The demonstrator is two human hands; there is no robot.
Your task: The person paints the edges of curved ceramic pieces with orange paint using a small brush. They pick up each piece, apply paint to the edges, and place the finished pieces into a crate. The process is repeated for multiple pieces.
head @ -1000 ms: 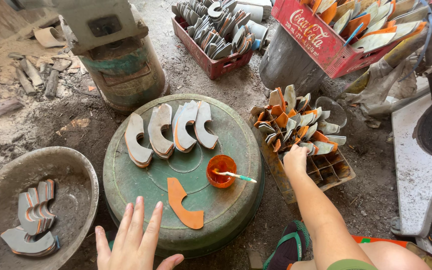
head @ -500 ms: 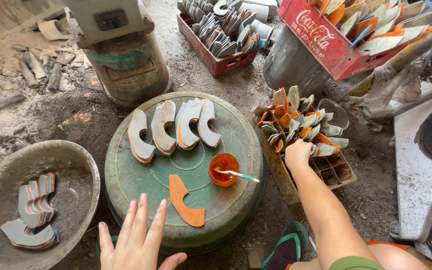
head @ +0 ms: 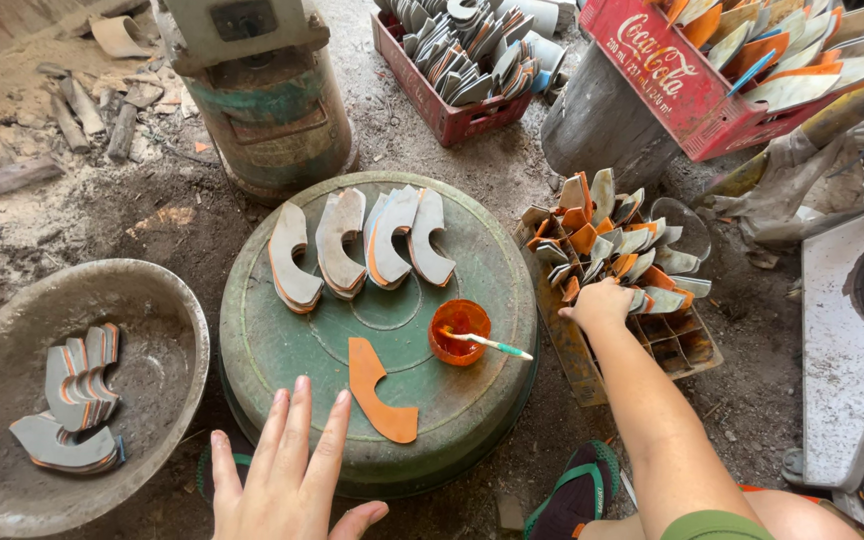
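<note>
Dirt-floored workshop, seen from the head camera: the left hand (head: pixel 287 470) lay open and flat at a green drum lid (head: pixel 282 345), holding nothing, beside an orange curved cutout (head: pixel 377 385). The right hand (head: pixel 600 305) closed over thin, light, flexible-looking cutouts (head: pixel 612 235) standing in a divided crate (head: pixel 687 350), best pinched by an edge; whether it gripped one could not be told.

round green metal drum lid (head: pixel 282 350) | curved orange rubber piece (head: pixel 377 390) | small orange paste cup (head: pixel 459 331) | red plastic crate (head: pixel 697 95)
</note>
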